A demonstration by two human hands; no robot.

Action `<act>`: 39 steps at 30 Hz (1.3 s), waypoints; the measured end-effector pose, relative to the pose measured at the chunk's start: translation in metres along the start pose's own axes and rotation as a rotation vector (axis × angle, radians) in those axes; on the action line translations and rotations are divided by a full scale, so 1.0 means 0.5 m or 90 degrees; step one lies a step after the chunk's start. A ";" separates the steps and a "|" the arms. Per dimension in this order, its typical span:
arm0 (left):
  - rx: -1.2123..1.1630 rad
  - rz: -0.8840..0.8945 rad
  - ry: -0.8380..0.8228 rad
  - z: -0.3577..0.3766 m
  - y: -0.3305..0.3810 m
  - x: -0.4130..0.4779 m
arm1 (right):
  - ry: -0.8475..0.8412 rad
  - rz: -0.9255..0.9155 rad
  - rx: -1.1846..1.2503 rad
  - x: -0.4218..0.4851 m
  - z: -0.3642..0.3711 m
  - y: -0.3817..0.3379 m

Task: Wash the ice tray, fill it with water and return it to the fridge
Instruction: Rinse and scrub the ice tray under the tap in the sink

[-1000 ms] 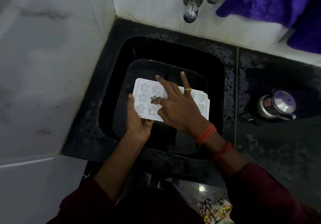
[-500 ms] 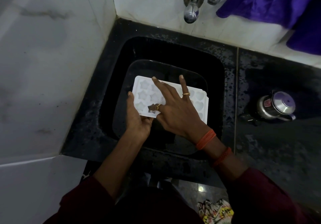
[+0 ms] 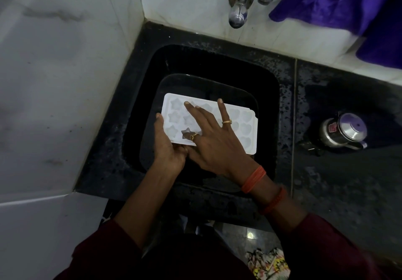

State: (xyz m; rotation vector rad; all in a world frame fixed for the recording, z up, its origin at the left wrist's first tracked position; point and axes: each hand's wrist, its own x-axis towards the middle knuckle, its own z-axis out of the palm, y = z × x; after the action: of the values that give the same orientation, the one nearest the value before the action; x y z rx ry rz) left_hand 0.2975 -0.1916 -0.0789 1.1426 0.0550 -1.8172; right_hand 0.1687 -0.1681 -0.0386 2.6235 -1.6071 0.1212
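A white ice tray (image 3: pixel 245 125) with star and heart moulds is held level over the black sink (image 3: pixel 267 97). My left hand (image 3: pixel 166 147) grips its near-left corner, thumb along the left edge and fingers underneath. My right hand (image 3: pixel 215 140) lies flat across the tray's top, fingers straight and spread, fingertips on the star moulds at the left. One star mould near my index finger looks darker. The steel tap (image 3: pixel 238 13) sits above the sink's back edge, and I see no water running.
A dark basin (image 3: pixel 217 88) lies inside the sink below the tray. A small steel lidded pot (image 3: pixel 343 130) stands on the wet black counter (image 3: pixel 348 182) to the right. Purple cloth (image 3: pixel 339 3) hangs at the top right. White tiled walls close the left and back.
My right hand has slid left and slightly toward me across the tray's moulds. The tray and my left hand have stayed nearly in place.
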 end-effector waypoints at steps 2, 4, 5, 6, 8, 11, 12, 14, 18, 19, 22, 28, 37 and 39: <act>-0.004 -0.003 0.008 0.004 -0.001 -0.004 | 0.014 -0.007 -0.015 0.002 0.000 0.004; -0.010 0.001 0.002 0.007 -0.002 -0.005 | 0.030 -0.015 -0.023 0.004 0.000 0.013; -0.008 0.010 -0.003 0.008 -0.001 -0.005 | 0.037 -0.019 -0.027 0.005 -0.002 0.019; -0.004 0.016 -0.008 0.009 0.000 -0.005 | 0.044 -0.023 -0.030 0.005 -0.006 0.023; 0.005 0.022 -0.015 0.009 0.002 -0.004 | 0.057 -0.029 -0.039 0.005 -0.013 0.031; 0.017 0.026 -0.015 0.009 0.003 0.000 | 0.069 -0.036 -0.064 0.004 -0.019 0.039; 0.022 0.027 -0.016 0.011 0.005 0.000 | 0.072 -0.038 -0.069 0.003 -0.021 0.041; 0.017 0.022 -0.017 0.016 0.008 -0.001 | 0.068 -0.038 -0.067 0.004 -0.021 0.043; 0.008 0.021 -0.019 0.015 0.006 0.001 | 0.038 -0.021 -0.067 0.004 -0.013 0.040; 0.000 0.014 -0.016 0.014 0.004 0.003 | 0.038 -0.017 -0.061 0.003 -0.010 0.038; 0.008 0.013 -0.001 0.016 0.005 -0.002 | 0.064 0.002 -0.013 0.002 -0.007 0.030; 0.041 -0.003 0.014 0.024 0.000 -0.015 | 0.082 0.043 0.062 0.007 -0.004 0.004; 0.015 -0.031 0.043 0.014 -0.006 -0.009 | 0.030 0.004 0.028 0.030 -0.004 -0.001; -0.005 -0.042 0.039 0.015 -0.003 -0.011 | 0.020 0.003 0.003 0.031 -0.002 -0.008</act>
State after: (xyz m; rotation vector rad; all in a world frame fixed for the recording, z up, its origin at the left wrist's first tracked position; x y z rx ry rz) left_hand 0.2919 -0.1908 -0.0713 1.2039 0.1377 -1.8383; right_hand 0.1790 -0.1799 -0.0362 2.6092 -1.6049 0.1658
